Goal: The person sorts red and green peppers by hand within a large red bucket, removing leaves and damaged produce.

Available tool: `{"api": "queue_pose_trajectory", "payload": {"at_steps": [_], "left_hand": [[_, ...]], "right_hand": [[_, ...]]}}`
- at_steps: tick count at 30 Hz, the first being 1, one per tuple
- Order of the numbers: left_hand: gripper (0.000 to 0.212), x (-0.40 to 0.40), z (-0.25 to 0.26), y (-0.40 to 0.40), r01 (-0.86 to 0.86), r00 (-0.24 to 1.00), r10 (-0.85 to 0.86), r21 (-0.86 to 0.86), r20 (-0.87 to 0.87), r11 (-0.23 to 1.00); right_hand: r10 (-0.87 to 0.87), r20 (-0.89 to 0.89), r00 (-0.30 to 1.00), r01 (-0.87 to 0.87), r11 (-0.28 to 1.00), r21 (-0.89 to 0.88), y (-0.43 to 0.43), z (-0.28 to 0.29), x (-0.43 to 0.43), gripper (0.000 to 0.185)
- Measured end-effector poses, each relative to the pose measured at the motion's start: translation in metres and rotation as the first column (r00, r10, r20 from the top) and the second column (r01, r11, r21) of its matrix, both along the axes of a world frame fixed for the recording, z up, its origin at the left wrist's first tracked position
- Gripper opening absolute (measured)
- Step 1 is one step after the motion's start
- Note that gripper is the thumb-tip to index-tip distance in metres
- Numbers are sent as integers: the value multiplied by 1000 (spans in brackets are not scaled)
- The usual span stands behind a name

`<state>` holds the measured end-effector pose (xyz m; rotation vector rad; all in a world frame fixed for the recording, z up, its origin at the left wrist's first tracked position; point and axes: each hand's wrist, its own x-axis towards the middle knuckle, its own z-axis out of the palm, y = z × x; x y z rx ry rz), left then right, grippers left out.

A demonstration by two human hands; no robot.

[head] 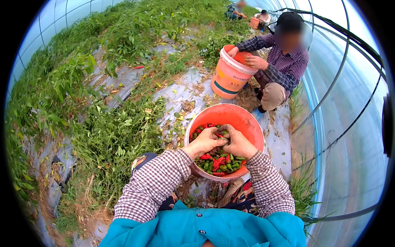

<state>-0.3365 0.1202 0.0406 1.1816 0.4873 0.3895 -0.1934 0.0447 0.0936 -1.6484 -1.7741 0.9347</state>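
Observation:
A red plastic bucket (243, 117) with a pale rim stands before me, partly filled with red and green chili peppers (220, 163). Both my hands are inside its opening, above the peppers and close together. My left hand (207, 141) has its thumb and fingers closed on a pepper, near the fingers of the other hand. My right hand (237, 141) is curled around peppers, with a red one and green parts showing between the two hands. The fingertips partly hide what is held.
A crouching person (287, 61) has both hands at another red bucket (230, 77) just beyond mine. Farther back are two more people and a bucket (254, 22). Pepper plants (123, 132) lie to the left over plastic mulch film (179, 98); the greenhouse's film wall (345, 123) curves along the right.

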Motion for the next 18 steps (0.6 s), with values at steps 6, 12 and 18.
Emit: {"api": "queue_pose_trajectory", "payload": {"at_steps": [6,12,18], "left_hand": [[21,2,-4,7,-149,985,172,407,-21,901],[20,0,-3,5,-230,958,268,842,107,488],[15,-11,15,14,32,979,42,-352,201,935]], "right_hand": [[-42,33,999,40,998,46,7,-12,11,17],[-19,-87,996,1,979,-204,13,-9,22,18],[-236,-816,528,-32,954,-297,10,-11,14,9]]}}
